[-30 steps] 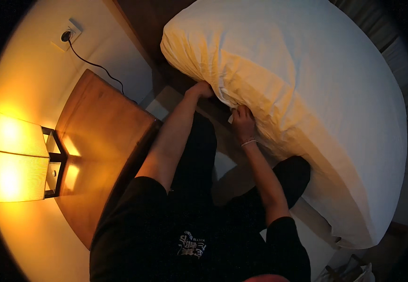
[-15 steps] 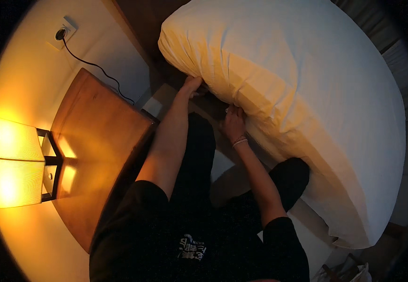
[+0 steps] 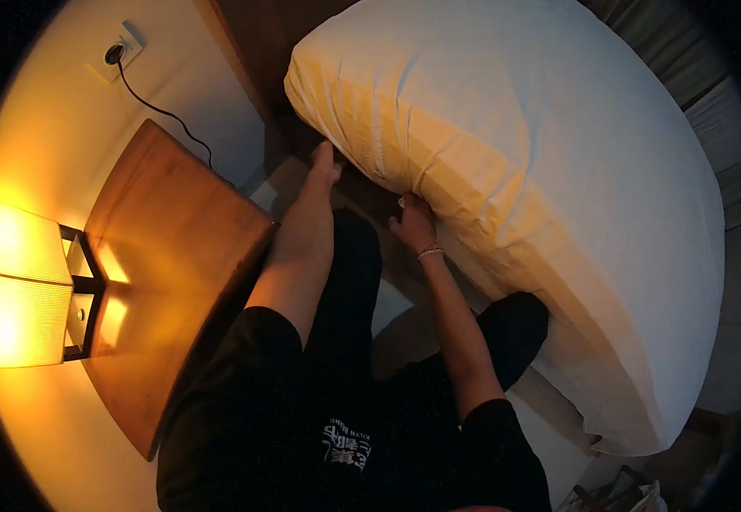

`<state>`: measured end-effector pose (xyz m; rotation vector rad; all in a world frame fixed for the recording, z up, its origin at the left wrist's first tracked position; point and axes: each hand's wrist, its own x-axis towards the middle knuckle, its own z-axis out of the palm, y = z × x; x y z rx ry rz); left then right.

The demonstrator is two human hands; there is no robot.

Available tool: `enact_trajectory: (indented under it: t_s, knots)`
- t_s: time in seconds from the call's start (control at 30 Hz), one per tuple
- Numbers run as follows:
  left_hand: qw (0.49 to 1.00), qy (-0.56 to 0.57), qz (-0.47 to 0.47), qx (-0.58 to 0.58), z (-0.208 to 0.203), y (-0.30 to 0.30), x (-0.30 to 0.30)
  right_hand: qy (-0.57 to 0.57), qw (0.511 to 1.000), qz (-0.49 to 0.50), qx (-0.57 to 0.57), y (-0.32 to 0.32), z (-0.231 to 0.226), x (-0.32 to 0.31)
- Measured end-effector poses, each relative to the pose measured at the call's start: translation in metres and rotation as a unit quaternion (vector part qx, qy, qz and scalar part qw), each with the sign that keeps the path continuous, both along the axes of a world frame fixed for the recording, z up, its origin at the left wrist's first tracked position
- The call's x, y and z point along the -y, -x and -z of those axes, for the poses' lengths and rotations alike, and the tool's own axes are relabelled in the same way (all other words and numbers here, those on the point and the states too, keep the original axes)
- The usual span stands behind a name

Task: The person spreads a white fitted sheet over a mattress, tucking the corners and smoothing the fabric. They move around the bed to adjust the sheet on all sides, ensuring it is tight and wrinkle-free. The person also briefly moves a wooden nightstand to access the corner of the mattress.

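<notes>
A mattress in a white sheet (image 3: 541,162) fills the upper right, its side creased and gathered toward the lower edge. My right hand (image 3: 415,224) is closed at that lower edge, pinching a bit of the sheet, with a small pale scrap showing at the fingertips. Farther up, by the mattress corner, is my left hand (image 3: 326,162). Its fingers look curled, and the mattress side is right beside it; whatever they hold is hidden. A thin band circles my right wrist.
On the left stands a wooden bedside table (image 3: 174,230) with a lit lamp (image 3: 20,294). A black cord (image 3: 163,111) runs from a wall socket (image 3: 123,53) down behind the table. Curtains (image 3: 669,51) hang beyond the mattress. A bag-like thing (image 3: 622,493) lies lower right.
My left hand has moved left along the mattress edge toward the corner. My right hand stays at the sheet's lower edge. The whole view has shifted slightly.
</notes>
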<state>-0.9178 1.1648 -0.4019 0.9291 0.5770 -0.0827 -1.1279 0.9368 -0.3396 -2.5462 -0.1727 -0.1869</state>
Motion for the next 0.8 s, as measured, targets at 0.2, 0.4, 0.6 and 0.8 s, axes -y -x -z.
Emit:
enact_trajectory:
  t_s: [0.2,0.4,0.6,0.8]
  knots:
    - [0.994,0.044,0.097,0.022,-0.036,0.031,0.045,-0.006,0.993,0.03,-0.113,-0.013,-0.013,0.032]
    - [0.915,-0.377,0.009,-0.14,-0.033,0.045,0.069,0.053,0.993,0.002,-0.104,-0.011,0.001,0.055]
    - [0.871,-0.481,0.025,-0.093,-0.061,0.049,0.043,0.157,0.985,0.039,0.063,0.015,0.009,-0.015]
    - [0.795,-0.588,0.146,0.034,-0.072,0.038,0.053,0.082,0.995,0.042,0.046,0.012,-0.023,-0.024]
